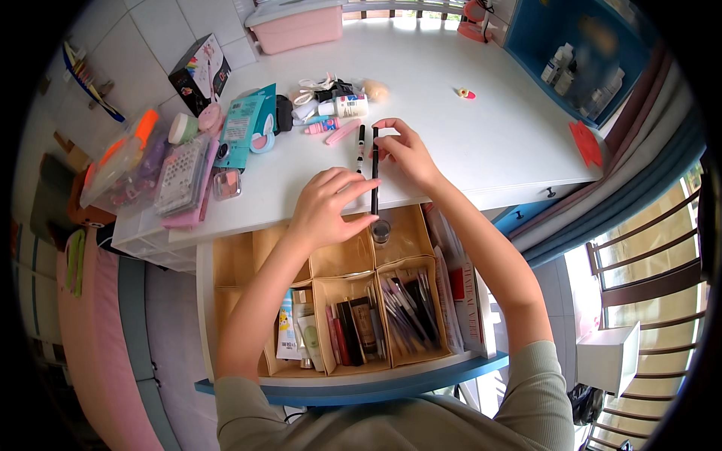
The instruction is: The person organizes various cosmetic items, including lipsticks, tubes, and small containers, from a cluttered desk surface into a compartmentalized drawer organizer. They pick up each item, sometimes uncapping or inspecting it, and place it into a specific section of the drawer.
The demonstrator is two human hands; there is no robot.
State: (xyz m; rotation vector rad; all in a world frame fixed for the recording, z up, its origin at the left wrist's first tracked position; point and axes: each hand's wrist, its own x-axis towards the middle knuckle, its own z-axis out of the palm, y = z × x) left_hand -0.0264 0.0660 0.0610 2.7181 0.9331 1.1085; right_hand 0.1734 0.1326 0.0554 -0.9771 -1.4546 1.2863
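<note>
A slim black cosmetic pencil or pen (375, 169) is upright in the view, over the desk's front edge. My left hand (330, 206) holds its lower part, with index fingertip and thumb against it. At its upper end, the fingers of my right hand (405, 149) pinch it. A second black pen with a patterned barrel (361, 147) lies on the white desk (428, 73), just left of the held one. Just below the held pen's lower end, a small round clear container (381, 231) sits in a cardboard compartment of the open drawer.
The pulled-out drawer (350, 394) has cardboard dividers (344, 265), with makeup brushes (409, 307), tubes (287, 327) and slim cosmetics (347, 332) inside. A white bottle (351, 106), teal packet (242, 127) and clear cases (183, 180) crowd the desk's left. A pink bin (296, 29) stands behind.
</note>
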